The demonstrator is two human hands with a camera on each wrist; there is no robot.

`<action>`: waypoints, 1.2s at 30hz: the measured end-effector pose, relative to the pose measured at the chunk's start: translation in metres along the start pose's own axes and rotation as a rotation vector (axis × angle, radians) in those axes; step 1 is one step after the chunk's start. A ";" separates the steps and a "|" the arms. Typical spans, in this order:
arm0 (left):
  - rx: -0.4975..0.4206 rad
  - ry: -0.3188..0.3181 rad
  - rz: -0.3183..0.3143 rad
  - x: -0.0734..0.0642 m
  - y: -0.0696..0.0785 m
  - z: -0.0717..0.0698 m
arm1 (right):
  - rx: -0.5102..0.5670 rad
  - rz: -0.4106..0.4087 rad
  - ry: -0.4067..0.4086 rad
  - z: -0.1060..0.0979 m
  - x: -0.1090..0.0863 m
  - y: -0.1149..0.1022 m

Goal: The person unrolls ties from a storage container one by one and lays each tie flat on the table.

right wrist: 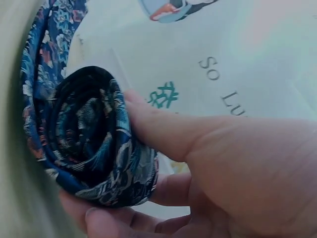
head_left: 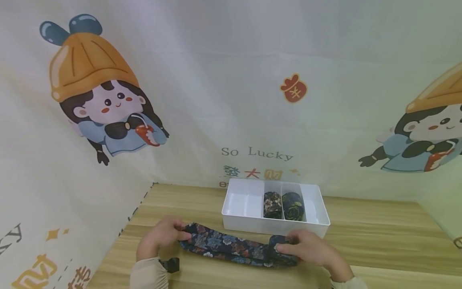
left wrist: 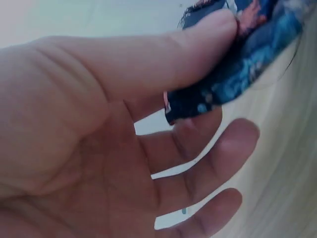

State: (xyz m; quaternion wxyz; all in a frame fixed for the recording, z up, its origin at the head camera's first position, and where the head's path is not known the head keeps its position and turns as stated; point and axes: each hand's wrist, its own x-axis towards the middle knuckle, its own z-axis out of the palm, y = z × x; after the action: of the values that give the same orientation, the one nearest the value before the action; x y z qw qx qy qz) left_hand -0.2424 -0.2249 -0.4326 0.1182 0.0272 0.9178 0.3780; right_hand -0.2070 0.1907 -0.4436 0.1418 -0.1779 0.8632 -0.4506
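A dark blue necktie with a floral pattern (head_left: 231,245) stretches between my two hands over the table, its right part wound into a roll (right wrist: 89,134). My left hand (head_left: 164,237) pinches the flat left end between thumb and forefinger; in the left wrist view the other fingers of the left hand (left wrist: 124,129) are spread below the necktie. My right hand (head_left: 312,249) grips the roll, thumb on one side and fingers underneath. The coiled layers face the right wrist camera.
Behind the necktie stands a white divided box (head_left: 231,218). Its middle compartments hold a brown-patterned roll (head_left: 272,204) and a dark roll with yellowish-green marks (head_left: 293,206). The wooden table (head_left: 379,237) meets a printed cloth backdrop (head_left: 202,100).
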 end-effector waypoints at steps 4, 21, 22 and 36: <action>0.029 -0.013 -0.021 0.003 -0.003 0.004 | 0.031 0.019 -0.018 0.004 0.002 0.005; 0.132 0.048 -0.125 0.007 -0.004 0.015 | -0.182 -0.069 0.037 0.005 0.001 0.006; 0.141 0.061 -0.126 0.008 -0.001 0.016 | -0.198 -0.094 0.055 0.005 0.000 0.005; 0.138 0.098 -0.063 0.020 0.021 0.039 | -0.358 -0.257 0.090 0.022 0.007 -0.012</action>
State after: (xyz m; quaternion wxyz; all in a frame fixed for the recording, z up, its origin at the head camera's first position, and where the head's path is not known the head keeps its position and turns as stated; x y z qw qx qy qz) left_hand -0.2539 -0.1802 -0.4487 0.0827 -0.0119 0.9468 0.3109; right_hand -0.2028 0.1656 -0.4465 0.0108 -0.2885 0.9051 -0.3122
